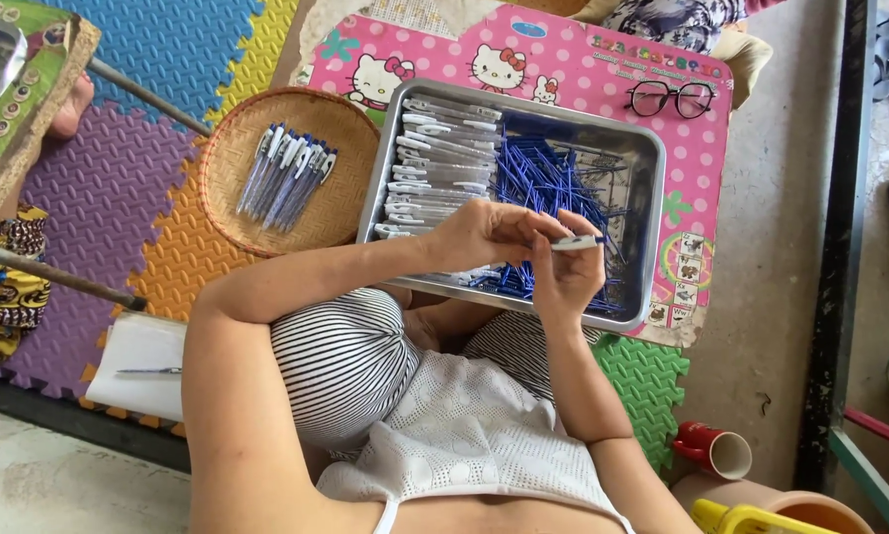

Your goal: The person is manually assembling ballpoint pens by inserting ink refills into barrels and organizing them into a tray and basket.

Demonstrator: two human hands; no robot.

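While scanning from the frame's left edge, foam puzzle mat (pixel 118 188) in purple, blue and orange covering the floor there, with a white pad (pixel 140 368) lying at lower left and a single pen (pixel 149 371) resting on top of it. Further right, round woven basket (pixel 291 170) at upper centre-left, holding a neat fan of finished blue-and-white pens (pixel 286 176), probably parked there to keep done pieces apart from loose parts; basket rim touching or just beside the metal tray (pixel 652 148), so little room between the two. Tray set on a pink dotted low bench (pixel 701 188), divided by use: white pen barrels (pixel 434 163) stacked in rows along its left side, blue refills (pixel 553 183) heaped loosely on its right. Over the tray's near edge, left hand (pixel 479 235) and right hand (pixel 566 272) meeting close together, both sets of fingers pinched on one white pen barrel with a blue tip (pixel 575 241), held level above the tray, likely so anything dropped falls back into it. Black glasses (pixel 670 97) lying at the bench's upper right corner, well apart from the hands. Open bare floor right of the bench, up to a dark frame edge; red cup (pixel 713 450) on its side at lower right, near a green mat piece (pixel 647 381)
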